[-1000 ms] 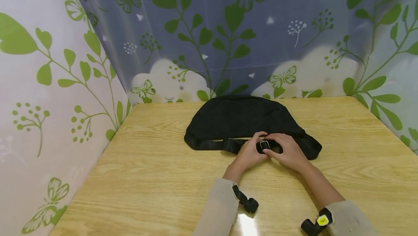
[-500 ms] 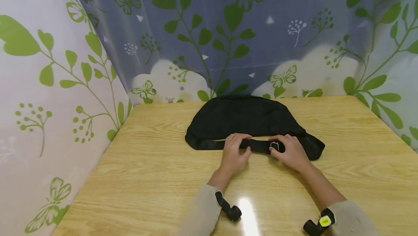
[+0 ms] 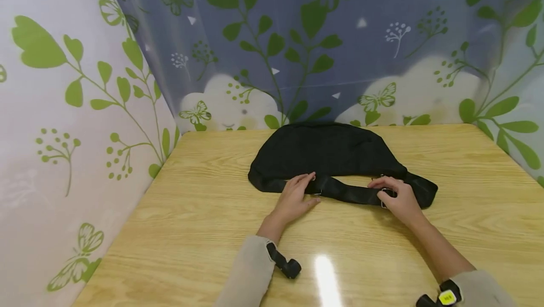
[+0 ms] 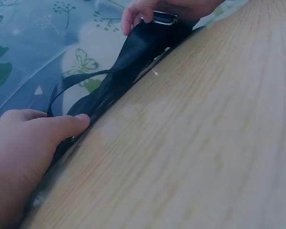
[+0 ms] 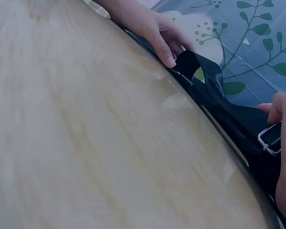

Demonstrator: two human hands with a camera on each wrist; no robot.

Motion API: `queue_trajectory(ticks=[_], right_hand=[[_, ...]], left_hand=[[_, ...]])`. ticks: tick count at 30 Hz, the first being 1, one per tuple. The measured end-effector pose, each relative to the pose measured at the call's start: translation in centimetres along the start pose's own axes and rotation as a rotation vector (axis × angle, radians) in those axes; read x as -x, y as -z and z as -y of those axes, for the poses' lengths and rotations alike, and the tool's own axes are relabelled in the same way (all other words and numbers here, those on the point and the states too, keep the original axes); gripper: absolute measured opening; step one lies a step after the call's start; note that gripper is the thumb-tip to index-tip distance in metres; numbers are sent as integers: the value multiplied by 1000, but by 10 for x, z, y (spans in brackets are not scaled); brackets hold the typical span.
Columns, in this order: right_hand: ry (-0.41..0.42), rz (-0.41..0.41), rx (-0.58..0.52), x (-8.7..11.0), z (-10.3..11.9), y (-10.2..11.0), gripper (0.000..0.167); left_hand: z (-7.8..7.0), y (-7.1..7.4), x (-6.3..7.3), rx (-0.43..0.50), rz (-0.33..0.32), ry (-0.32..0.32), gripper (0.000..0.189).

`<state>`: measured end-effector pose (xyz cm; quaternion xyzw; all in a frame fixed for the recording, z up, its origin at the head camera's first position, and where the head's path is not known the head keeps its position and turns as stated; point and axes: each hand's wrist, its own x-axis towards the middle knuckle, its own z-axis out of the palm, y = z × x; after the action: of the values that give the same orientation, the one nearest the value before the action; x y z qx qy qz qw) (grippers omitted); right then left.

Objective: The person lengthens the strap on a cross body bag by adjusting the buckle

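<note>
A black fabric waist bag (image 3: pixel 323 151) lies flat towards the back of the table, with its black webbing strap (image 3: pixel 348 193) along the near side. My right hand (image 3: pixel 401 203) pinches the strap at a silver metal slider buckle (image 5: pixel 263 141), towards the bag's right end. At the strap's left part, my left hand (image 3: pixel 292 198) touches the webbing with fairly straight fingers, its thumb apart from them. Beside those fingers sits another small metal piece (image 3: pixel 318 194) on the strap. A loop of webbing (image 4: pixel 69 86) arches up near the left hand in the left wrist view.
The wood-grain table (image 3: pixel 191 231) extends around the bag. A blue curtain (image 3: pixel 255 52) printed with leaves and butterflies hangs right behind it. A pale printed panel (image 3: pixel 59 123) closes off the left side.
My hands began close together at the buckle and have drawn apart. The left hand slid left along the strap; the right moved slightly right with the buckle, and more strap shows between them.
</note>
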<state>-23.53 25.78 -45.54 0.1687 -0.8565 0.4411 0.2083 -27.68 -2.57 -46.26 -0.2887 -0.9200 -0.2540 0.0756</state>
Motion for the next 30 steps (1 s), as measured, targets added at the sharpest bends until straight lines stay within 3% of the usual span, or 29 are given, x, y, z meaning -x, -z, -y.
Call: queue_trajectory(ticks=[6, 12, 16, 25, 30], right_hand=[[22, -20, 23, 1, -1, 5, 23], [106, -30, 275, 1, -13, 7, 11], [152, -36, 342, 4, -16, 11, 4], [201, 47, 382, 8, -15, 15, 7], [279, 72, 433, 12, -12, 9, 7]], left_hand=[[-2, -4, -2, -34, 14, -52, 56], [1, -3, -1, -78, -5, -73, 54], [8, 2, 6, -78, -15, -71, 52], [26, 16, 26, -47, -97, -169, 45], [29, 19, 38, -30, -73, -163, 44]])
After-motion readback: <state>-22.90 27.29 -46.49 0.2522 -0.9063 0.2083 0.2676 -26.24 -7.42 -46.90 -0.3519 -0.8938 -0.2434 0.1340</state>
